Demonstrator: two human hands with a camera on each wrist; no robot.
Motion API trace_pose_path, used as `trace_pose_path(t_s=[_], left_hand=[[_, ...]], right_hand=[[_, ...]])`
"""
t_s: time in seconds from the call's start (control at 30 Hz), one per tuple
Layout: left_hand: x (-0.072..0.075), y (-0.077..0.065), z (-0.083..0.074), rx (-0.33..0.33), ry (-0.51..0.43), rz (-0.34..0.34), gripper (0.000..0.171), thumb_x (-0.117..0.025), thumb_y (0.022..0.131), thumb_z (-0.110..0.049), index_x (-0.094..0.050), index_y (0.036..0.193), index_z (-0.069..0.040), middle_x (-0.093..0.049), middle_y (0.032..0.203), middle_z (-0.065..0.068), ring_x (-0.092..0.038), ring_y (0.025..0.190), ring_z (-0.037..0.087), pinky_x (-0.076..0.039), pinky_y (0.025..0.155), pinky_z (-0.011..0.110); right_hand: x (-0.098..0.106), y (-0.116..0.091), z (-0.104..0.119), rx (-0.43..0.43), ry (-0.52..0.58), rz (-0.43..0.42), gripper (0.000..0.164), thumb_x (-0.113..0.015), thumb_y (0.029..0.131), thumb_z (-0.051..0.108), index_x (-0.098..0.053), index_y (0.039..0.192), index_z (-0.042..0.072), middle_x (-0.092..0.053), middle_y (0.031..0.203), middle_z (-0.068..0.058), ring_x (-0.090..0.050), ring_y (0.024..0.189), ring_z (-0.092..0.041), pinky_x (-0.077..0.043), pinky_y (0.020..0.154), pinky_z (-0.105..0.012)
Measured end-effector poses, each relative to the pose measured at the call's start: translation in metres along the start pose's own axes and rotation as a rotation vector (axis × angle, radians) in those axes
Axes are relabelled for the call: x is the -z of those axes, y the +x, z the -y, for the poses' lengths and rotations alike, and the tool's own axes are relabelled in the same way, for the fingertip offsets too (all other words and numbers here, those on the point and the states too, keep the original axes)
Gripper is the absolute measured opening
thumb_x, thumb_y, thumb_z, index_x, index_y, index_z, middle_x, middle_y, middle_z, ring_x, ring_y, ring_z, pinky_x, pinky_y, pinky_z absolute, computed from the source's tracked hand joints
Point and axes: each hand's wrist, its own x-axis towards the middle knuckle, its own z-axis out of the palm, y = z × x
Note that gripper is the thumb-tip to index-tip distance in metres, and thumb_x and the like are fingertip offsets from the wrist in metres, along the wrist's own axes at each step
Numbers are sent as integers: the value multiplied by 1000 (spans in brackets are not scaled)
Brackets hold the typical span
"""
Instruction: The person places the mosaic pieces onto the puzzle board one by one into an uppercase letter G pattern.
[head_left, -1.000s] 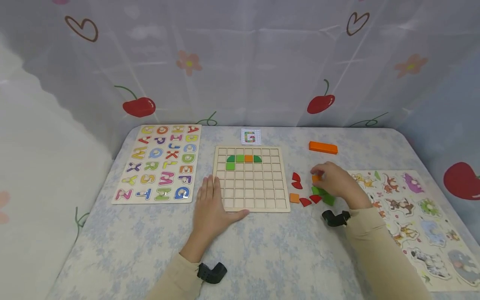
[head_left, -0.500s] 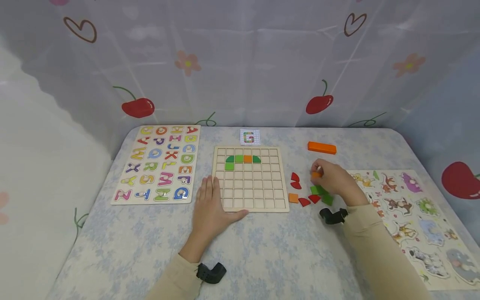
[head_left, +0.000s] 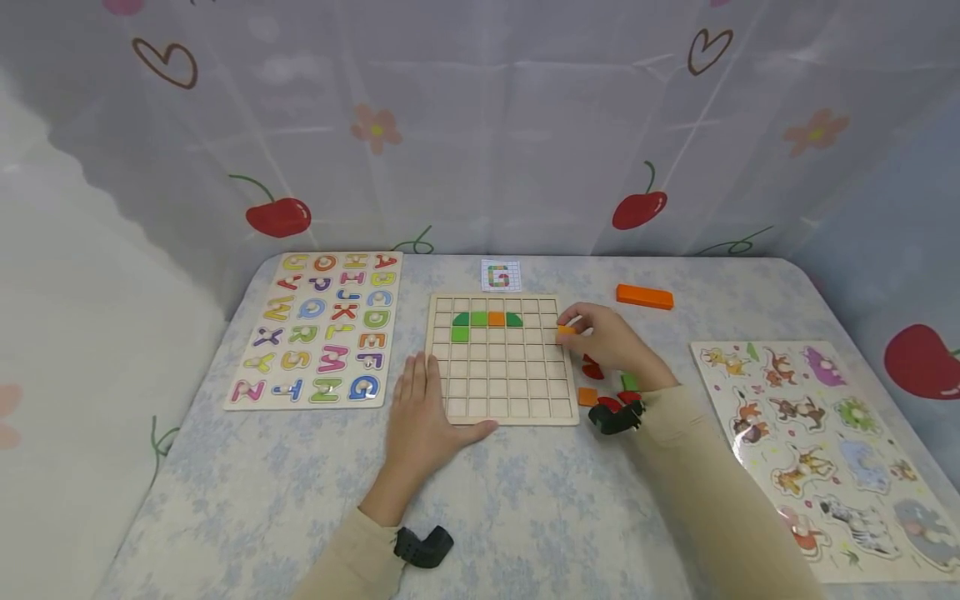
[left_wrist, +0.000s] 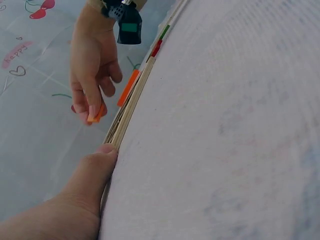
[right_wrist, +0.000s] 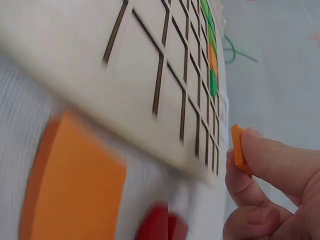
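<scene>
My right hand [head_left: 611, 340] pinches an orange square tile [right_wrist: 240, 150] between thumb and fingers, above the right edge of the wooden grid board [head_left: 517, 379]. The left hand [head_left: 422, 417] lies with straight fingers along the board's left edge, its thumb [left_wrist: 100, 160] against the near edge. Toward the top of the board sit green tiles [head_left: 479, 318], an orange tile [head_left: 497, 319] and dark green quarter-round tiles [head_left: 513, 319]. Below the left one is a light green square [head_left: 460, 334]. Behind the board lies a small pattern card [head_left: 500, 276] with a coloured G shape.
Right of the board lie a loose orange square [head_left: 588, 397], red quarter-round pieces [head_left: 592, 368] and a green piece [head_left: 628, 382], partly hidden by the right arm. Farther back is an orange bar [head_left: 644, 297]. An alphabet puzzle [head_left: 315, 333] stands left, an animal puzzle [head_left: 825, 433] right.
My right hand has moved left from the loose pieces to the board's right edge, carrying the orange square tile. The left hand stays in place.
</scene>
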Motion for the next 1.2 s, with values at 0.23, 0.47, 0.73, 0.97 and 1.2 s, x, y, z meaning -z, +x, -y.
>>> trace_pose_path(t_s=[0.23, 0.47, 0.73, 0.97, 1.2], left_hand=[[0, 1, 0, 11, 11, 16, 139, -63, 62, -89, -13, 159, -2, -10, 167, 18, -4, 156, 32, -13, 126, 49], [0, 1, 0, -3, 23, 4, 139, -63, 62, -89, -15, 158, -1, -11, 167, 19, -5, 156, 32, -13, 125, 50], [-1, 1, 2, -10, 40, 9, 140, -57, 61, -94, -14, 158, -2, -10, 166, 19, -5, 156, 32, -13, 126, 50], [0, 1, 3, -10, 28, 7, 139, -58, 62, -92, -14, 158, -2, -10, 167, 19, -4, 156, 31, -13, 126, 49], [-1, 1, 3, -16, 25, -2, 138, -59, 63, -91, -16, 158, -1, -12, 166, 19, -6, 156, 32, -15, 125, 50]], right_hand=[[-33, 21, 32, 66, 51, 33, 20, -69, 94, 25, -65, 112, 19, -62, 106, -8, -54, 86, -24, -45, 68, -31], [-63, 33, 63, 142, 83, 83, 20, -72, 92, 23, -68, 111, 17, -64, 102, -6, -55, 89, -22, -46, 73, -32], [-88, 39, 84, 165, 45, 85, 16, -74, 90, 24, -68, 104, 19, -66, 100, -3, -58, 84, -19, -49, 72, -30], [-97, 40, 92, 213, -60, 45, 16, -80, 85, 26, -74, 98, 19, -67, 88, 3, -58, 76, -12, -48, 69, -26], [-98, 38, 96, 209, -123, 2, 15, -79, 85, 29, -77, 98, 21, -70, 90, 7, -61, 79, -10, -50, 72, -27]])
